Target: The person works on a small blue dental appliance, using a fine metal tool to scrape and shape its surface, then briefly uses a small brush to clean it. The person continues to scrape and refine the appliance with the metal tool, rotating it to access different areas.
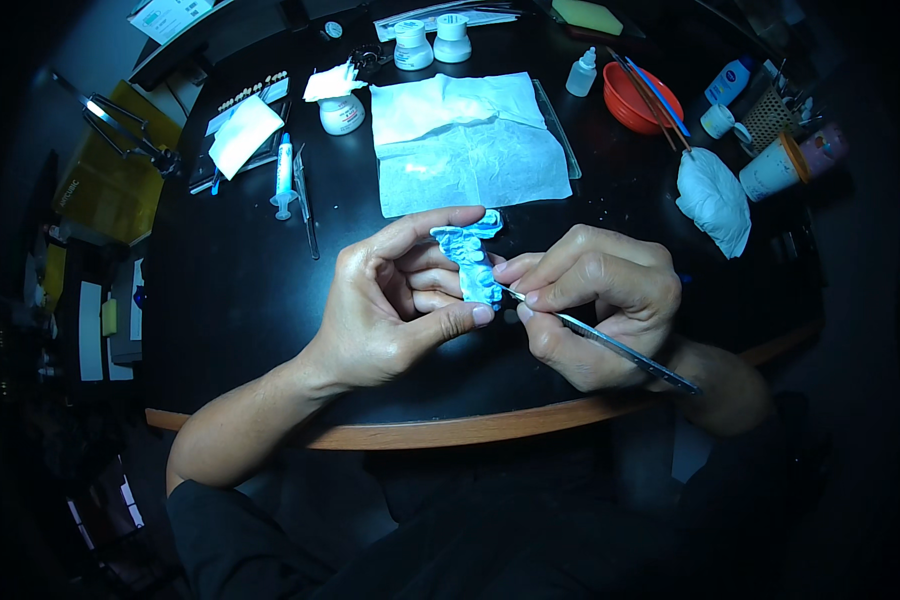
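Observation:
My left hand (382, 310) holds a small, lumpy blue-and-white moulded piece (475, 268) upright between fingertips and thumb, above the near part of the dark table. The piece has ridged, uneven surfaces; its exact kind is unclear. My right hand (605, 295) pinches a slim metal carving tool (625, 352) like a pen, its handle slanting down to the right. The tool's fine tip meets or nearly meets the lower right edge of the piece; contact cannot be made out. Behind the piece, the other fingers of my left hand are curled.
Beyond my hands lies a creased white sheet (460, 150). A syringe (284, 178) and tweezers (306, 205) lie left, near a paper-topped jar (341, 113). At right are a red bowl (642, 100), brushes, and crumpled tissue (713, 202). The table's wooden edge (450, 432) is nearest me.

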A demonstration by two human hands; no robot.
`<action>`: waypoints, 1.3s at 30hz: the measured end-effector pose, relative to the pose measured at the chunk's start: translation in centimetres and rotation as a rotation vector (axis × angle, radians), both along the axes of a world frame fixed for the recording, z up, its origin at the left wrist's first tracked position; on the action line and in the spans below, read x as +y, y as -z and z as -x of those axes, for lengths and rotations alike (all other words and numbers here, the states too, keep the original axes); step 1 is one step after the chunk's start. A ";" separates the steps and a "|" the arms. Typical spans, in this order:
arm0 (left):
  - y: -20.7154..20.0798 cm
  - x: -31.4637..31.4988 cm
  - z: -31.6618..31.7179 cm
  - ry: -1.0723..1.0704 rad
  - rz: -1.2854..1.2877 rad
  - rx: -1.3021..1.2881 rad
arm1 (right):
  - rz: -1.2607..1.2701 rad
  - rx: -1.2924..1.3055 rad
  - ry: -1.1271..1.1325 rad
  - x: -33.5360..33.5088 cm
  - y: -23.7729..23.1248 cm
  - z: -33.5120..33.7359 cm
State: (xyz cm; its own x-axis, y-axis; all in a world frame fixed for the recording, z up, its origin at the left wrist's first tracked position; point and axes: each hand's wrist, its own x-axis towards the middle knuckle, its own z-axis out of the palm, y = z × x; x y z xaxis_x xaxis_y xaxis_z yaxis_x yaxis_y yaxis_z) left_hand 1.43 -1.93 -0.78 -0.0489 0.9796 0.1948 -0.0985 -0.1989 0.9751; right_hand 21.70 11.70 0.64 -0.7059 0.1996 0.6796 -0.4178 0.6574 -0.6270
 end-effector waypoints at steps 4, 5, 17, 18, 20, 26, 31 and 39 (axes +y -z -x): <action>0.0 0.0 0.0 -0.001 0.003 -0.011 | -0.027 -0.006 -0.006 0.1 -0.1 0.1; 0.0 0.0 0.0 0.001 0.004 -0.012 | -0.027 -0.007 -0.004 0.1 -0.1 0.0; -0.1 -0.1 0.1 0.024 0.032 -0.057 | -0.020 -0.007 0.023 -0.1 -0.3 0.0; -0.1 -0.1 0.2 0.033 0.031 -0.048 | -0.019 -0.009 0.026 -0.1 -0.3 0.0; 0.0 0.0 0.1 0.041 0.030 -0.039 | -0.018 -0.010 0.028 -0.1 -0.3 0.0; -0.2 0.0 0.0 0.022 0.024 -0.044 | -0.049 0.002 0.017 -0.2 -0.2 0.2; -0.1 0.1 0.1 0.016 0.031 -0.031 | -0.044 0.017 0.014 -0.1 0.0 0.2; -0.2 0.0 0.1 0.028 0.051 -0.047 | -0.018 0.002 0.000 0.0 0.0 0.0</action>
